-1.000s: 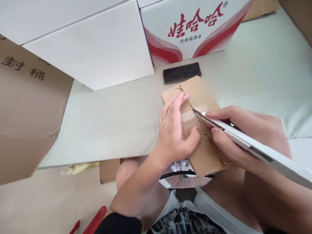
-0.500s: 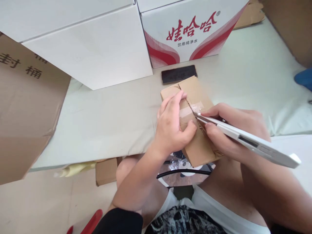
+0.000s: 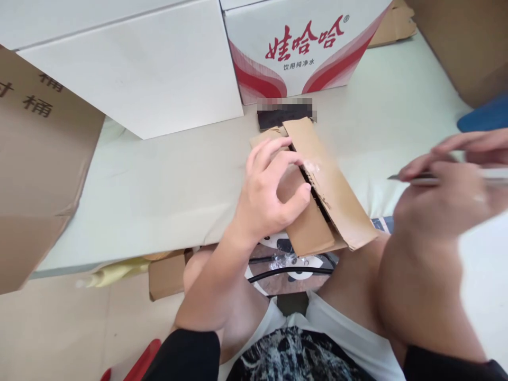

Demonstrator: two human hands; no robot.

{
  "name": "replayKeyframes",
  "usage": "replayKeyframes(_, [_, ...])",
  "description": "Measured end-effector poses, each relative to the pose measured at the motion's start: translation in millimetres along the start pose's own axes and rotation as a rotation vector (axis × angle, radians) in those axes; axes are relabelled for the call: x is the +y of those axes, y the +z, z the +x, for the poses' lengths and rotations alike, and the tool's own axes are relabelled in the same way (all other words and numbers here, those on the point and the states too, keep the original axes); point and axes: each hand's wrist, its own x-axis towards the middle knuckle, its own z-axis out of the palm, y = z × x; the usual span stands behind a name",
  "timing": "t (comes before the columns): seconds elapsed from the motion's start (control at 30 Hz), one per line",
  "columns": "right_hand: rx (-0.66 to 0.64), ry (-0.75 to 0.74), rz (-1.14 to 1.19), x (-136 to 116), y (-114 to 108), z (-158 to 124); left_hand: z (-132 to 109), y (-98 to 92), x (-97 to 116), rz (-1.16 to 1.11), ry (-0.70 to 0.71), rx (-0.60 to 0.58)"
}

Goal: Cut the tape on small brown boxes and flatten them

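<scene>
A small cardboard box (image 3: 337,196) rests at the table's front edge, over my lap. Its top seam is parted, showing a dark gap, and the right flap is slightly raised. Torn clear tape clings near the seam. My left hand (image 3: 270,185) lies on the left flap with curved, spread fingers, its thumb and fingertips near the gap. Off to the right, away from the box, my right hand (image 3: 444,196) is closed around a utility knife (image 3: 426,180), its blade pointing left. Blurred fingers show above that hand; whose they are is unclear.
Behind the small box lies a dark phone (image 3: 283,115). White cartons (image 3: 138,74) and a red-and-white water carton (image 3: 297,58) stand at the back. A large cardboard box (image 3: 51,174) is at left, a blue object (image 3: 484,114) at right. Black cable (image 3: 293,271) runs below.
The knife has left the seam and moved right with my right hand. The box's seam has opened wider, its right flap lifting. My left hand remains on the box.
</scene>
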Motion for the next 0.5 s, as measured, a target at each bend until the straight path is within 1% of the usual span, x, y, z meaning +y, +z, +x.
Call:
replayKeyframes(0.07, [0.041,0.064,-0.009,8,6,6,-1,-4.3,5,-0.004,0.013,-0.017])
replayKeyframes(0.17, [0.112,0.228,-0.051,22,17,13,-7,-8.0,15,0.013,0.023,-0.069])
replayKeyframes(0.2, [0.104,0.271,-0.068,26,21,14,-10,-8.0,19,0.021,0.018,-0.084])
replayKeyframes(0.27, [0.026,0.294,-0.094,31,29,15,-17,-6.1,27,0.029,-0.01,-0.111])
replayKeyframes(0.33, [-0.048,0.224,-0.075,33,33,15,-21,-2.6,33,0.02,-0.029,-0.143])
replayKeyframes(0.37, [-0.059,0.168,-0.033,34,34,14,-22,-1.0,35,0.01,-0.034,-0.159])
replayKeyframes(0.43, [-0.036,0.04,0.123,35,35,11,-20,-0.2,33,-0.027,-0.039,-0.174])
replayKeyframes(0.5, [-0.013,-0.061,0.309,38,36,9,-14,-4.2,26,-0.103,-0.037,-0.15])
